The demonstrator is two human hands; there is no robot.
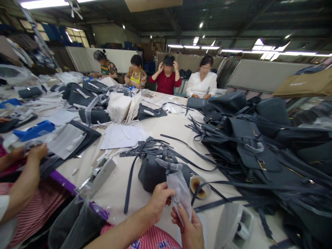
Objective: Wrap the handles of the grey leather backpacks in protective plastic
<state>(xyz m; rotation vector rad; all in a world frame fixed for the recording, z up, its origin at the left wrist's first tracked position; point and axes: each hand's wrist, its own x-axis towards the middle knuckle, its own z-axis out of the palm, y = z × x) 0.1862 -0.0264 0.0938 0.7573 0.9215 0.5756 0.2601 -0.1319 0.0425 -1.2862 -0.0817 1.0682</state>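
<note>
Low in the middle of the view, my left hand (158,200) and my right hand (188,228) both pinch a small clear plastic sleeve (180,192) held upright between them. The sleeve wraps part of a strap that rises from a dark grey-blue handbag (153,173) lying on the table (176,128) just beyond my hands. Long dark straps (155,147) trail out from the bag across the tabletop. A small round dish with brown residue (199,186) sits right of the bag.
A big pile of dark bags (259,145) fills the right side. A co-worker's hand (36,152) works at the left by a blue tool (35,130). White papers (121,135), a cloth stack (120,107) and more bags lie mid-table. Several people sit at the far end.
</note>
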